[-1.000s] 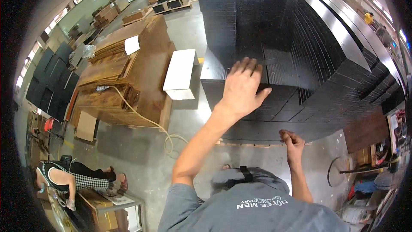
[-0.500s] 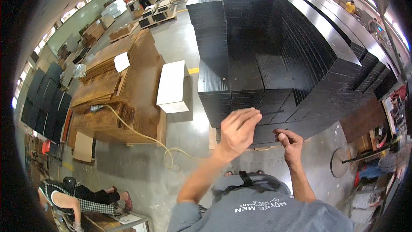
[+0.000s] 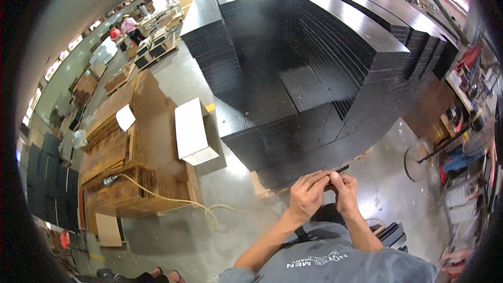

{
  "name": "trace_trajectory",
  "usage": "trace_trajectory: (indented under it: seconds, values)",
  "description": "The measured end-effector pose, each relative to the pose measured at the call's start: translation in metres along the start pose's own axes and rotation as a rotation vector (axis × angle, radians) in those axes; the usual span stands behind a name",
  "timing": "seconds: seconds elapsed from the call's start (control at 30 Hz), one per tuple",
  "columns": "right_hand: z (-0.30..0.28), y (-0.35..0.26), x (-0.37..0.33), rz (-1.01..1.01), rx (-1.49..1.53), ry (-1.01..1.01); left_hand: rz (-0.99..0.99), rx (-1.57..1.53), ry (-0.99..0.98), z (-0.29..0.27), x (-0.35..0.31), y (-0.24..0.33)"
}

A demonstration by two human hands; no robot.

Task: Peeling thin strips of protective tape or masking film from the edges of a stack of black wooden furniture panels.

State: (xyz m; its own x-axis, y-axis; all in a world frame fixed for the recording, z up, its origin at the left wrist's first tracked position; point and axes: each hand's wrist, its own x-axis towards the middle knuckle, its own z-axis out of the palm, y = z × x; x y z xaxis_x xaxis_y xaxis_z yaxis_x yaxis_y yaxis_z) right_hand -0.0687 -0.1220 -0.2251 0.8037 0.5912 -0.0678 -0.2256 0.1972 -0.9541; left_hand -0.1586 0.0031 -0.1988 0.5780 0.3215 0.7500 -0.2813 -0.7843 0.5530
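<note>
My left hand [image 3: 308, 194] and my right hand [image 3: 346, 193] meet in front of my chest, both with curled fingers and the tips pressed together. A slim black stick-like thing [image 3: 342, 169] pokes out beyond the fingers of my right hand; its kind is too small to make out. Whatever lies between my left fingertips is hidden. Just beyond my hands rises a big stack of black boards [image 3: 283, 154], stepped, with a deep recess in its middle. My hands are apart from it.
On the left stands a pile of brown boards [image 3: 149, 141] with a yellowish cable [image 3: 173, 199] running onto the floor. A white box [image 3: 191, 131] sits between the two stacks. At right are a thin hoop [image 3: 409, 165] and a cluttered rack. People work far off; someone's feet show lower left.
My hands have come together from apart and drawn back toward my body, away from the black stack. The view has shifted, so the stacks sit differently.
</note>
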Motion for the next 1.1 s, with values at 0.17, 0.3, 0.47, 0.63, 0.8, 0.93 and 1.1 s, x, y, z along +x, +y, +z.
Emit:
trace_trajectory:
  seconds: [0.17,0.3,0.47,0.63,0.8,0.93,1.1]
  values:
    - [-0.012,0.001,-0.005,0.066,0.128,0.047,-0.13,-0.05,-0.012,0.013,-0.011,0.015]
    - [-0.032,0.005,0.006,0.07,0.114,-0.02,-0.615,-0.241,0.024,0.026,-0.027,0.021]
    - [-0.039,-0.022,0.008,-0.039,0.114,-0.063,-0.86,-0.396,-0.043,0.041,-0.03,0.026]
    - [-0.055,-0.035,-0.001,-0.023,0.057,-0.097,-0.922,-0.472,-0.047,0.065,-0.041,0.035]
    - [-0.098,-0.037,0.008,-0.067,-0.119,-0.065,-0.916,-0.493,-0.091,0.095,-0.039,0.049]
    - [-0.112,-0.033,0.009,0.041,-0.321,-0.113,-1.014,-0.58,-0.059,0.096,-0.034,0.074]
    - [-0.121,-0.04,0.02,-0.113,-0.146,-0.098,-1.031,-0.692,0.006,0.112,-0.013,0.066]
